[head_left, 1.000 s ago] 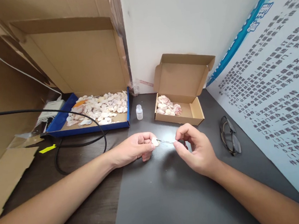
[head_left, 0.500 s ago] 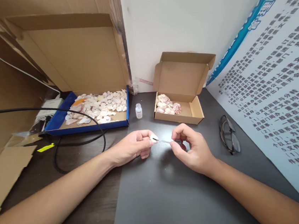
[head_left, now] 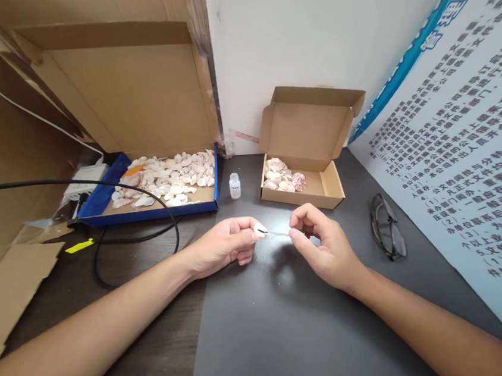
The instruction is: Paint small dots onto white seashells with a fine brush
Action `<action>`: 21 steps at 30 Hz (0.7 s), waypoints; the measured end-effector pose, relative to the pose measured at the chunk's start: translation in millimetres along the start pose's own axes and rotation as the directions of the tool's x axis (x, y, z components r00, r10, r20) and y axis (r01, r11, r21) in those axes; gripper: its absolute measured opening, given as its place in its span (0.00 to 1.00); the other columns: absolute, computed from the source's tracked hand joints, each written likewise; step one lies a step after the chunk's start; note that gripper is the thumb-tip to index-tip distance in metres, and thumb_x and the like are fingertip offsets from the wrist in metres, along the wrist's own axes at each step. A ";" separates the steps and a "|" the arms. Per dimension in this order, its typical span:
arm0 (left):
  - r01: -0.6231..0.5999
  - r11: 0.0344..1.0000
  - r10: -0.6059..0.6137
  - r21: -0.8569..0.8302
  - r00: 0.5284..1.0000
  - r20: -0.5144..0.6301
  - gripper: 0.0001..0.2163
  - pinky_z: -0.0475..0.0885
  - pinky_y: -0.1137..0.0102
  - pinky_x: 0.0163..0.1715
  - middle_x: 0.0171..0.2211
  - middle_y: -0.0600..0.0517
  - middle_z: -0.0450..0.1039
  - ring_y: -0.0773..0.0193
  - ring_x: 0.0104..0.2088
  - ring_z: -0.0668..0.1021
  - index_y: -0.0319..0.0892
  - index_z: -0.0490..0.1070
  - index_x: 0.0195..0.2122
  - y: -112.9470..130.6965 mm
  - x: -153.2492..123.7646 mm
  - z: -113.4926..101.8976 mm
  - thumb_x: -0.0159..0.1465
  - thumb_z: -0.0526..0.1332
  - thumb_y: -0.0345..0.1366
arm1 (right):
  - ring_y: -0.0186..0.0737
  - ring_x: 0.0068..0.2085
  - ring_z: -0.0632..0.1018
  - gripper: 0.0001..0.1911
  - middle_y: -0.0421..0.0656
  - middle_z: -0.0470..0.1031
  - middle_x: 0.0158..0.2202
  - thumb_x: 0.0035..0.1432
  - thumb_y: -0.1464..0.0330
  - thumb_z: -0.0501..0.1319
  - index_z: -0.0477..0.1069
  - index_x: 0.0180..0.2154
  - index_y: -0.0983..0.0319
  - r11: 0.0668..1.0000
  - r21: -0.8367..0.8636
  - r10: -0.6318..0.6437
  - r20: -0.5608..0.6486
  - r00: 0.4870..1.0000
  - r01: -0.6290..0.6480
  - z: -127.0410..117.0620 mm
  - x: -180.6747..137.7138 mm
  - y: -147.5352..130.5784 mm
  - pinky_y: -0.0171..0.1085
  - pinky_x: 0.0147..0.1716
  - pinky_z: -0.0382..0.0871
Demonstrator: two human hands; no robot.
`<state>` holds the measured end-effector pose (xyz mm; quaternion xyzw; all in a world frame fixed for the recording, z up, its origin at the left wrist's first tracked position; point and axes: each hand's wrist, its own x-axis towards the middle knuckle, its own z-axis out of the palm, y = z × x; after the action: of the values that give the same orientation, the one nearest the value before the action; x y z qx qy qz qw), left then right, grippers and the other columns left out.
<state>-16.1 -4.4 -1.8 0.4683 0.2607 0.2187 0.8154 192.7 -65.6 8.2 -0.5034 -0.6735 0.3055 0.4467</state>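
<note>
My left hand (head_left: 234, 242) pinches a small white seashell (head_left: 260, 229) between thumb and fingertips above the dark desk mat. In my right hand (head_left: 319, 237), thumb and fingers close on a slim, pale-handled brush (head_left: 277, 233). Its dark tip lies against or just over the shell's face; I cannot tell whether it touches. Behind the hands stands a small clear bottle (head_left: 235, 187) with a white label. To its right, an open cardboard box (head_left: 303, 198) holds several pinkish and white shells (head_left: 283, 178).
A blue-sided tray box (head_left: 155, 212) full of pale shells sits back left under a raised lid. A black cable (head_left: 176, 225) loops in front of it. Eyeglasses (head_left: 387, 227) lie at right, beside a printed poster (head_left: 462, 148). Flat cardboard (head_left: 15, 296) lies far left.
The brush sits at a slightly different angle in my right hand, and the shell's face shows more. The view has shifted a little; both hands keep their grip.
</note>
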 end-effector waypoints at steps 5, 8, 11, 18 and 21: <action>0.007 1.000 -0.007 -0.012 1.000 0.000 0.12 0.57 0.74 0.22 0.20 0.61 0.57 0.73 0.21 0.58 0.39 0.70 0.34 0.1 0.5 -0.7 0.59 0.70 0.41 | 0.31 0.23 0.64 0.04 0.33 0.61 0.23 0.59 0.71 0.57 0.61 0.33 0.58 1.000 0.004 0.005 -0.013 1.000 -0.005 -0.2 0.7 0.1 0.32 0.22 0.61; 0.014 1.000 -0.014 -0.020 1.000 0.006 0.12 0.58 0.74 0.22 0.20 0.61 0.57 0.73 0.21 0.58 0.39 0.69 0.34 0.4 0.3 -1.0 0.60 0.69 0.40 | 0.31 0.23 0.64 0.05 0.33 0.60 0.24 0.58 0.71 0.58 0.61 0.33 0.58 1.000 0.001 0.014 -0.026 1.000 -0.014 -0.9 0.1 0.4 0.32 0.22 0.61; 0.018 0.999 -0.018 -0.027 1.000 0.013 0.11 0.58 0.75 0.23 0.21 0.60 0.57 0.73 0.21 0.58 0.38 0.70 0.34 0.6 -0.2 -1.3 0.61 0.69 0.40 | 0.30 0.23 0.65 0.06 0.34 0.60 0.25 0.56 0.70 0.59 0.61 0.33 0.58 1.000 -0.003 0.025 -0.024 0.999 -0.025 -1.2 -0.6 0.7 0.31 0.22 0.61; 0.022 1.000 -0.021 -0.020 0.999 0.033 0.11 0.58 0.74 0.23 0.21 0.60 0.57 0.73 0.21 0.58 0.39 0.70 0.34 0.2 -0.6 -2.1 0.61 0.68 0.39 | 0.30 0.23 0.64 0.07 0.34 0.61 0.25 0.56 0.69 0.61 0.61 0.33 0.57 1.000 -0.011 0.018 -0.045 0.999 -0.019 -1.9 -0.1 0.3 0.31 0.21 0.60; 0.016 1.000 -0.016 -0.013 0.999 0.033 0.11 0.58 0.74 0.23 0.22 0.60 0.57 0.73 0.22 0.58 0.39 0.70 0.35 0.2 -0.5 -1.8 0.61 0.69 0.40 | 0.30 0.22 0.64 0.07 0.34 0.62 0.24 0.57 0.69 0.61 0.62 0.33 0.57 1.000 -0.015 -0.009 -0.066 0.998 0.008 -3.8 -0.2 1.1 0.32 0.21 0.60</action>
<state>-17.7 -3.4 -2.3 0.4644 0.2498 0.2061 0.8243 196.6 -65.6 8.7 -0.5137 -0.6629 0.2818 0.4661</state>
